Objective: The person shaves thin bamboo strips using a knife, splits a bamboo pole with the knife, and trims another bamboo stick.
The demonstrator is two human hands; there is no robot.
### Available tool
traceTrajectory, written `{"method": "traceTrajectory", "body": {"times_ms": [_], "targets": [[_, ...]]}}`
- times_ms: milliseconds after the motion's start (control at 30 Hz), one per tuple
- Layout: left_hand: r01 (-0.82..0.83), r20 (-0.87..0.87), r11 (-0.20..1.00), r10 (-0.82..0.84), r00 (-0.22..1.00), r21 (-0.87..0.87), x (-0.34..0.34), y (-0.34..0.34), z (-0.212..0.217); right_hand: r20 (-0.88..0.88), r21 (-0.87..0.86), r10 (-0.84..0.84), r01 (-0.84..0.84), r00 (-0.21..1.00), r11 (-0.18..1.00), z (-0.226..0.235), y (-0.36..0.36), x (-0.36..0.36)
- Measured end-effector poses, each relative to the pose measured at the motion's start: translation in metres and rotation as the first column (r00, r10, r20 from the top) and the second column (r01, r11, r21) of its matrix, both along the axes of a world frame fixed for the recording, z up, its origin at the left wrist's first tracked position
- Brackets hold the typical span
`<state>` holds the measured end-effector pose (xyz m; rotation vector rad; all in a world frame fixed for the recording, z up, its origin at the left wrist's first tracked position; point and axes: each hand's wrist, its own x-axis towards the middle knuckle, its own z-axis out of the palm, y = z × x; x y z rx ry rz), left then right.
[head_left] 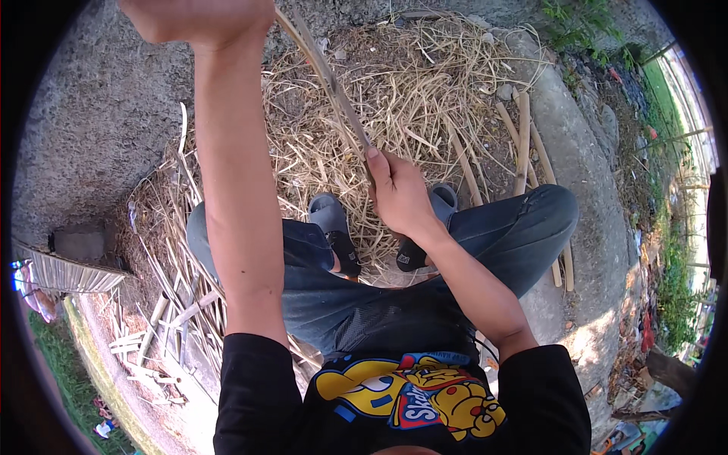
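A long, thin split bamboo strip slants from the upper left down to my right hand. My right fingers are wrapped round its lower part, with the thumb along it, above the space between my knees. Toward the top, the strip shows as two lengths lying close side by side. My left hand is raised at the top edge, larger in view and curled closed. The strip's upper end meets its right side. Most of the left fingers are cut off by the picture edge, so the grip itself is partly hidden.
Pale shavings cover the ground around my sandals. Several bamboo poles lie by my right knee. Split pieces are heaped to my left. A rough grey wall rises ahead, and a concrete ledge runs along the right.
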<state>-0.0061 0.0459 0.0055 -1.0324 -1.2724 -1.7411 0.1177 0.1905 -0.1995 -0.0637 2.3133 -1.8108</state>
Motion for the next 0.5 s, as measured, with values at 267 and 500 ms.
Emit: {"method": "traceTrajectory", "body": {"times_ms": [267, 500], "targets": [[0.165, -0.025, 0.975, -0.164, 0.986, 0.149, -0.006, -0.012, 0.004, -0.227, -0.406, -0.225, 0.118, 0.948, 0.906, 0.064, 0.005, 0.001], [0.064, -0.042, 0.998, -0.065, 0.997, -0.025, 0.019, -0.002, 0.005, 0.001, -0.258, -0.056, 0.055, 0.998, 0.965, 0.054, 0.004, 0.002]]}}
